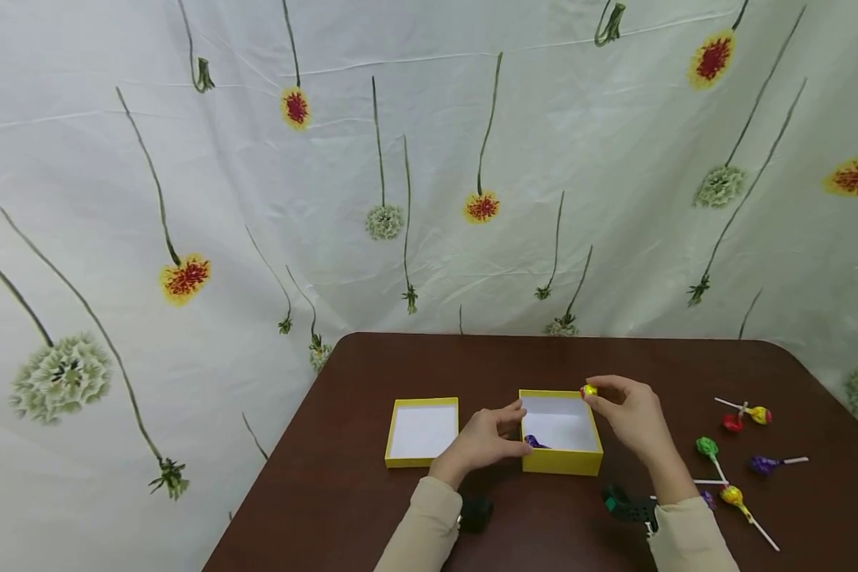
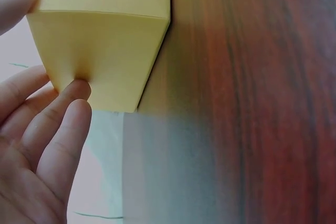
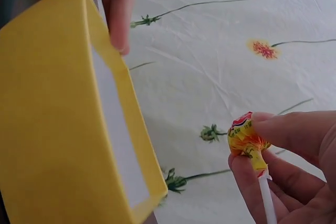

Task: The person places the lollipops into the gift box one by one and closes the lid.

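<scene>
A yellow box [image 1: 563,462] with a white inside stands with its top uncovered on the table. My left hand [image 1: 477,441] holds its left side, thumb at the front corner and fingers against the side wall; in the left wrist view a fingertip presses the yellow wall [image 2: 110,51]. Inside, near the front left, lies a purple-wrapped lollipop [image 1: 533,441]. My right hand [image 1: 632,417] pinches a yellow-and-red lollipop [image 3: 245,136] by its wrapped head, above the box's back right corner. Its white stick points down in the right wrist view.
The yellow-rimmed lid [image 1: 422,431] lies left of the box, white inside up. On the table's right side are several lollipops, among them a green one [image 1: 706,447], a purple one [image 1: 763,465], a red one [image 1: 732,423] and a yellow one [image 1: 732,496]. A flowered curtain [image 1: 429,175] hangs behind the table.
</scene>
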A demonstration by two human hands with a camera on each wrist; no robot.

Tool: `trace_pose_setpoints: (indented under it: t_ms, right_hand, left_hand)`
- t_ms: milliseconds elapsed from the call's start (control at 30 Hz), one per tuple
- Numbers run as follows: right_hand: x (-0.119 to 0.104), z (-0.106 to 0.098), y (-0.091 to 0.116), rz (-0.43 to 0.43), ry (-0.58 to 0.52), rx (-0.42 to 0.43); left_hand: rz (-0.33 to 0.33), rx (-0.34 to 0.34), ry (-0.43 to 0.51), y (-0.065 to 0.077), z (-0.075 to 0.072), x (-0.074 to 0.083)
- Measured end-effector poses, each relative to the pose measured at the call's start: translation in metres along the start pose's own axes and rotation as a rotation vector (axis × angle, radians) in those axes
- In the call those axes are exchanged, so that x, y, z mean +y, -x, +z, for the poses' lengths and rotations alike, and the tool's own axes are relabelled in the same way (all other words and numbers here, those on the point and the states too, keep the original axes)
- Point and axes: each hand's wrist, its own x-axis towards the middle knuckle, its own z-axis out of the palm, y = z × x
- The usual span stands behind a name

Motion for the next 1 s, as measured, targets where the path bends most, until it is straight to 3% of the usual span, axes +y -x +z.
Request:
trace_pose_setpoints:
  t_ms: [367, 800, 1000]
  right_hand:
    - [-0.013, 0.025, -0.014, -0.068, -0.027, -0.124]
    - [-0.001, 0.054, -0.025, -0.09, -0.088, -0.341]
    - [0.002, 0.062, -0.028, -0.074, -0.098, -0.364]
  left_hand:
    - [-0.013, 0.004, 0.024, -0.003, 0.0, 0.0]
    - [0.005, 0.025, 0.017, 0.002, 0.001, -0.004]
    - [0.022, 0.015, 0.01, 0.001, 0.001, -0.004]
